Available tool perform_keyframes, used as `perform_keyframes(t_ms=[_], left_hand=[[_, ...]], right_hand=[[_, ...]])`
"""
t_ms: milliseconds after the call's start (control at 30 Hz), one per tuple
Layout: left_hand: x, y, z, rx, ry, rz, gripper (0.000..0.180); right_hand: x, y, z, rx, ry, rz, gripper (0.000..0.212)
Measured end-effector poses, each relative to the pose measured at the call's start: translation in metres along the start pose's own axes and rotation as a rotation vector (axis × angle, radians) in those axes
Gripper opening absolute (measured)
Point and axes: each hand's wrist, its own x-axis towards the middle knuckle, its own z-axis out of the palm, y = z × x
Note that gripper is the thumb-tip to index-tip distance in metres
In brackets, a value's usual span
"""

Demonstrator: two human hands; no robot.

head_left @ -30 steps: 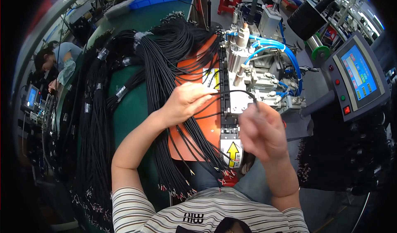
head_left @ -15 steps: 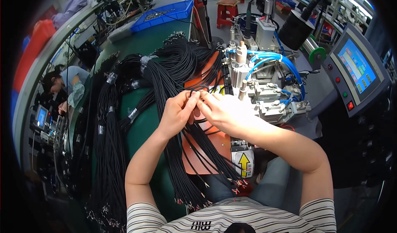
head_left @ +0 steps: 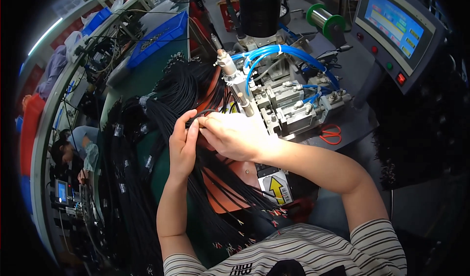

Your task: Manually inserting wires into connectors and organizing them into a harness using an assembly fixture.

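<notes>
While our left hand (head_left: 183, 148) and right hand (head_left: 235, 135) are touching at the fingertips, a single black cable (head_left: 205, 111) is lying between them, just above the thick bundle of black cables (head_left: 171, 100). Our left hand is pinching it between thumb and forefinger. Our right hand is bunching its fingertips and seems to be pinching the same cable, but glare and knuckles are hiding exactly where.

The visible stretch is bowing out on the far side of our fingertips, its long axis running roughly left to right, partly behind the right hand. Both hands are equally near it; the left is sitting on the bundle's side, while the right is lying nearer the metal machine (head_left: 289, 114) with its blue hoses (head_left: 289, 51).

Below our hands, the bundle is trailing across the orange plate (head_left: 221, 205), its stripped ends (head_left: 276, 213) pointing toward our body. Red-handled scissors (head_left: 330, 134) are resting beyond our right forearm, beside the machine.
</notes>
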Motion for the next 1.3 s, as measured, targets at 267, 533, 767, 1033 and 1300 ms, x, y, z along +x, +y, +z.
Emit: perform_keyframes(t_ms=[267, 533, 767, 1033, 1300], left_hand=[[0.013, -0.004, 0.0, -0.344, -0.087, -0.164, 0.038], [0.002, -0.008, 0.007, 0.281, -0.118, 0.413, 0.03], [0.016, -0.017, -0.03, 0.763, -0.265, 0.39, 0.01], [0.266, -0.09, -0.102, -0.214, 0.355, -0.139, 0.027], [0.075, -0.011, -0.024, 0.6, -0.591, 0.331, 0.029]], right_hand=[[0.005, -0.001, 0.002, 0.243, 0.314, 0.145, 0.03], [0.013, -0.001, -0.033, 0.482, 0.591, 0.195, 0.021], [-0.063, -0.038, -0.053, 0.471, 0.454, 0.27, 0.044], [-0.151, -0.039, -0.095, 0.526, 0.249, 0.507, 0.021], [-0.19, -0.018, -0.108, 0.63, 0.311, 0.774, 0.012]])
